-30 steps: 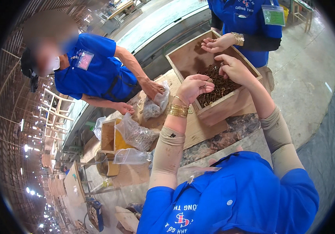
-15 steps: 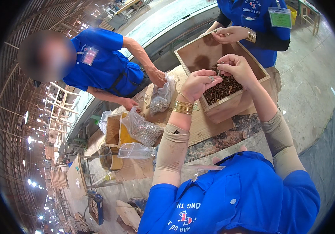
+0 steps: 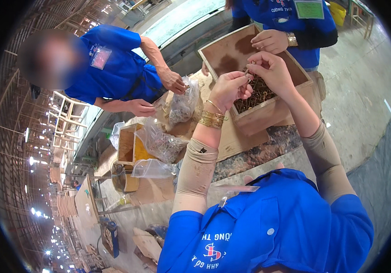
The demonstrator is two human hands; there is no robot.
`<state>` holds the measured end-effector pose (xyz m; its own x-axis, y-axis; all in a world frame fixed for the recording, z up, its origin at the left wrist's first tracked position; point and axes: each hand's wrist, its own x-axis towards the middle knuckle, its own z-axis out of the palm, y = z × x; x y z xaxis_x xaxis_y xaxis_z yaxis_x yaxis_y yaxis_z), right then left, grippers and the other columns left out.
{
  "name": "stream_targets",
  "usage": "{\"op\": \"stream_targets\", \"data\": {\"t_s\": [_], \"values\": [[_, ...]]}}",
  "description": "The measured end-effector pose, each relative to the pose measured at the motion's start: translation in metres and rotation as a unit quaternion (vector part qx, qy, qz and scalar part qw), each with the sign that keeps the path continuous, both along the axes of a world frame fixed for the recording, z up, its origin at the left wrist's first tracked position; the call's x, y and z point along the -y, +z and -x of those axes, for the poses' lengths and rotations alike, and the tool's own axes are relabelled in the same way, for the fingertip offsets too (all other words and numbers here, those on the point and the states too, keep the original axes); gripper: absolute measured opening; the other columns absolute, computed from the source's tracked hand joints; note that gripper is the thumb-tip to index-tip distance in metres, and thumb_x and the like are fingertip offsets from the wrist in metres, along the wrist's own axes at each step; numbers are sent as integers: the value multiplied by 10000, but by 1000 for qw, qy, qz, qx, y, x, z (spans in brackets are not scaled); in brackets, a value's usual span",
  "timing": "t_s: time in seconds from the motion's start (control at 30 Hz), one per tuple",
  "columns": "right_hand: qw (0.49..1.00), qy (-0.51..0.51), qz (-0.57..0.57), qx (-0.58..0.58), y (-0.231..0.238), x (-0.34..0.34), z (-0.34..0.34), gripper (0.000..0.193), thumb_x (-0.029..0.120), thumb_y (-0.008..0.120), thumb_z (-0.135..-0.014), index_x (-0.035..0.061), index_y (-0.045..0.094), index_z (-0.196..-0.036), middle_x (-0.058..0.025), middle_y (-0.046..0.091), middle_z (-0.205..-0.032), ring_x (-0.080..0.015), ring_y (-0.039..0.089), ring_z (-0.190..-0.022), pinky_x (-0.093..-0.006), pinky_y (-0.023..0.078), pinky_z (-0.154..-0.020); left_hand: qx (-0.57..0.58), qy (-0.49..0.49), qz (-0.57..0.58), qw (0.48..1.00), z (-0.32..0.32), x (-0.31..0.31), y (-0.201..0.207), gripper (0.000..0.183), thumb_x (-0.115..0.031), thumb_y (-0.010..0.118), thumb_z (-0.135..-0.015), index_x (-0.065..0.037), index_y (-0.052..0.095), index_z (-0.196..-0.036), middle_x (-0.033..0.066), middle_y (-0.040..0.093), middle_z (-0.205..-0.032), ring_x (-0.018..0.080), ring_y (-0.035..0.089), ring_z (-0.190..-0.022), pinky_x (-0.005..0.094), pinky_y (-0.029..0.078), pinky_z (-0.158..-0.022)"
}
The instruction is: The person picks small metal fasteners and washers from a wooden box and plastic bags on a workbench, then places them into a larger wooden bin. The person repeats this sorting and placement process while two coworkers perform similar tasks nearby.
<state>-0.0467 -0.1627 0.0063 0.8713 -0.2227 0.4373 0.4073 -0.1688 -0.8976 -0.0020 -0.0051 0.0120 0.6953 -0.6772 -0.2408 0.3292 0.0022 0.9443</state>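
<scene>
My left hand (image 3: pixel 229 88) and my right hand (image 3: pixel 270 68) are raised together just above a wooden box (image 3: pixel 268 116). Their fingertips meet on a small dark metal piece (image 3: pixel 248 71), which both hands pinch. The box holds a heap of dark small metal parts (image 3: pixel 260 94). Gold bangles sit on my left wrist and beige sleeves cover both forearms. What else my curled left fingers hold is hidden.
A person's hand (image 3: pixel 270 41) with a wristwatch rests on the box's far rim. At the left, a second person in blue holds a clear plastic bag (image 3: pixel 184 103) of parts. More bags (image 3: pixel 159 143) and a smaller wooden box (image 3: pixel 127 145) lie on the worktable.
My hands have lifted out of the heap of parts and come together above the box. The view has shifted, so the box now sits higher and further right.
</scene>
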Motion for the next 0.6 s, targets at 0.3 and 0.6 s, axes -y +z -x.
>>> {"op": "stream_targets", "data": {"t_s": [0.3, 0.6], "values": [[993, -31, 108, 24, 13, -1, 10, 162, 92, 640, -704, 28, 596, -845, -49, 547, -627, -102, 498, -553, -240, 413, -532, -6, 38, 64, 997, 9, 2, 5, 150, 2, 444, -830, 51, 486, -966, 148, 574, -828, 232, 596, -787, 302, 511, -683], [941, -58, 297, 154, 16, -10, 10, 148, 114, 612, -705, 50, 605, -838, -101, 581, -697, -270, 571, -623, -330, 451, -547, 32, 54, 22, 998, 11, 3, 15, 113, 19, 426, -801, 60, 496, -880, 153, 567, -789, 241, 604, -687, 306, 528, -619]]}}
